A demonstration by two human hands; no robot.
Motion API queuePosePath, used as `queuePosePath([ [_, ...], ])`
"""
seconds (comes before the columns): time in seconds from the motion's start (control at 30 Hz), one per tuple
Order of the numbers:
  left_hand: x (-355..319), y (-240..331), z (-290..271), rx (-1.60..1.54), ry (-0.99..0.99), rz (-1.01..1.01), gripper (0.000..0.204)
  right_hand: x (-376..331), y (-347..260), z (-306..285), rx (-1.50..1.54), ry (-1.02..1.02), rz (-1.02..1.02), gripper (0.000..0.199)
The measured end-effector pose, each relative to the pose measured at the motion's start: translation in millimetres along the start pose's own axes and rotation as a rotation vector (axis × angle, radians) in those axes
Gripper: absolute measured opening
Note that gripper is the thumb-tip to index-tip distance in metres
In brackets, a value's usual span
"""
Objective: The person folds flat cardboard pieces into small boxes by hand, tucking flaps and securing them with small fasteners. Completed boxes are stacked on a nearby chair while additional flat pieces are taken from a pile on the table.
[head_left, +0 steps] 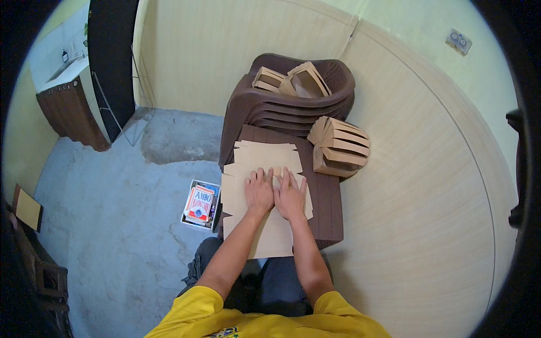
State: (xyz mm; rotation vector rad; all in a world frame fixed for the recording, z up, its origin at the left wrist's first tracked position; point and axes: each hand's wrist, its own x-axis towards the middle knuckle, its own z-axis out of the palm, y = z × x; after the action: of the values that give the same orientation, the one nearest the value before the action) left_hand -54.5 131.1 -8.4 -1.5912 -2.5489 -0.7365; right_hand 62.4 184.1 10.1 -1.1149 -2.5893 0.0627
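Note:
A flat, unfolded cardboard box blank [235,194], tan with slits and flaps along its edges, lies on a brown slatted plastic surface [328,211] in front of me. My left hand [260,193] rests palm down on its middle, fingers stretched out. Right beside it, my right hand [289,198] presses flat on the same sheet, fingers also extended and the thumbs close together. Neither hand grips anything. The sheet's near end reaches over the edge toward my lap. To the right of the sheet stands a bundle of folded cardboard boxes [341,149].
Stacked brown plastic chairs [239,107] stand behind the surface, with open cardboard boxes [307,81] on the top seat. On the floor at left is a white container [194,222] holding packets. A panelled wall [417,186] closes the right side. A sink counter [67,76] is at far left.

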Motion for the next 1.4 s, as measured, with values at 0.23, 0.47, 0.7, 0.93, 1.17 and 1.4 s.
queuePosePath([
  [0.23,7,1,2,0.028,-0.039,-0.015,0.073,11,3,-2,0.056,-0.195,0.131,0.090],
  [0.47,5,0,1,0.089,-0.014,0.042,0.069,17,-2,-9,0.139,-0.245,0.106,0.094],
  [0.7,6,-5,-1,0.073,-0.079,0.057,0.065,29,-24,-12,-0.027,-0.355,0.294,0.097],
  [0.93,8,-1,-5,0.005,-0.077,0.017,0.070,69,-17,-2,0.090,-0.395,0.341,0.097],
  [1.17,11,13,-12,0.004,-0.116,-0.127,0.081,-4,5,-50,0.252,-0.023,0.095,0.088],
  [1.4,27,-10,-30,0.183,-0.071,-0.211,0.085,-98,51,-53,0.608,-0.050,0.292,0.079],
])
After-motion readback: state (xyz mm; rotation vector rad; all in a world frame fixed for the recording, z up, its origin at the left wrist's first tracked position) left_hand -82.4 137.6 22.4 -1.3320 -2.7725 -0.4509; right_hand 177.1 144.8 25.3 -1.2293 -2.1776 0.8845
